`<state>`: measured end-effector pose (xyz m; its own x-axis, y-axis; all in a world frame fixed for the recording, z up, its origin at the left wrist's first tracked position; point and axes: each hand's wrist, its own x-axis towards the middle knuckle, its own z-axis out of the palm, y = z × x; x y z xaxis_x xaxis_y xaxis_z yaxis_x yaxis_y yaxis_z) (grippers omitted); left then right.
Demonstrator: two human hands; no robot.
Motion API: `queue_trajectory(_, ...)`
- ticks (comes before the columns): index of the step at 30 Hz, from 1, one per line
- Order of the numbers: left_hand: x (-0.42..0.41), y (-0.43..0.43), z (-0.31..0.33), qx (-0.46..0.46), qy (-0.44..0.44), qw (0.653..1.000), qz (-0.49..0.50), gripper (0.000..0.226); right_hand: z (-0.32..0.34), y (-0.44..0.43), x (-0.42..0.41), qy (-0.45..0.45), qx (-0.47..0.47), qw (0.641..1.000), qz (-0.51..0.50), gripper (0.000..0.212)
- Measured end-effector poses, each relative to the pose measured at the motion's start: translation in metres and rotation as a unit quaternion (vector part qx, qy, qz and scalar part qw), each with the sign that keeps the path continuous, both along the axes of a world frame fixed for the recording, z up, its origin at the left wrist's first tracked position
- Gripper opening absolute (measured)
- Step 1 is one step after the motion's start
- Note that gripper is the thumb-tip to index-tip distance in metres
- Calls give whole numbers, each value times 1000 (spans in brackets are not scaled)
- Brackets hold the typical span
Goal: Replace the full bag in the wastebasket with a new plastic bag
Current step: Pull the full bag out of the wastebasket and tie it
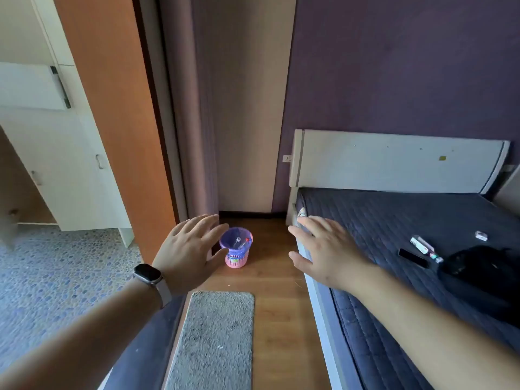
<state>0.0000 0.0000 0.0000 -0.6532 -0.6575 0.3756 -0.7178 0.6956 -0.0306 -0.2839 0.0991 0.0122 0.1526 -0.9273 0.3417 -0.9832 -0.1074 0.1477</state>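
A small pink mesh wastebasket [237,259] stands on the wooden floor in the far corner, between the door frame and the bed. A purple plastic bag [235,244] lines it, folded over the rim, with a bottle and other litter inside. My left hand [189,250], with a watch on the wrist, is stretched forward with fingers spread, and in the image it overlaps the basket's left edge. My right hand [323,249] is also held out flat and open, over the bed's near corner, right of the basket. Neither hand holds anything.
A bed [394,235] with a dark quilted cover fills the right side; on it lie a black bag [478,266], a dark flat device [413,258] and small packets. A grey mat [216,339] lies on the floor in front. An orange door panel [118,136] stands left.
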Motion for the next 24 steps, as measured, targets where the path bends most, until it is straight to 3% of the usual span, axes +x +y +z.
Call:
queue_trajectory(11, -35, -121, -21, 10, 11, 999, -42, 53, -12, -100, -10, -12, 22, 1000, -19, 52)
queue_trajectory(18, -98, -186, -38, 26, -9, 999, -41, 53, -30, -165, -89, -10, 57, 998, -30, 52)
queue_trajectory(24, -178, -251, -37, 44, -21, 999, -14, 56, -34, -233, -178, -63, 68, 995, -46, 53)
